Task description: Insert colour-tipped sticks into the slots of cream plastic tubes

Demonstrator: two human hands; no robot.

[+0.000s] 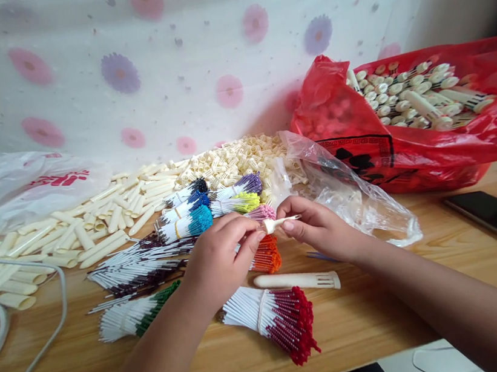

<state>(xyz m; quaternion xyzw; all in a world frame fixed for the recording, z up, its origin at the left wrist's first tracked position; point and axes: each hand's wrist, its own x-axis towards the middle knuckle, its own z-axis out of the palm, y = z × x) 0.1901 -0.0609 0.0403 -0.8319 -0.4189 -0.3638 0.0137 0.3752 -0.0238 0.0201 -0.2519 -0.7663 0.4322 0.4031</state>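
My left hand [224,250] and my right hand [320,228] meet above the middle of the table, both closed in a pinch. Between their fingertips is a small cream plastic piece [270,226], with a wide round end on the left and a thin part pointing right. Fingers cover some of it. Just below lies a cream tube [295,280] with slots at its right end. In front of that is a banded bundle of red-tipped white sticks [270,320]. An orange-tipped bundle [267,255] lies partly behind my left hand.
More bundles, including a turquoise-tipped one [198,220] and a green-tipped one [137,313], lie left. Behind are cream tubes [114,213] and a heap of small cream pieces [245,159]. A red bag [354,154] holds filled tubes; a phone [496,223] lies right, a white cable [64,295] left.
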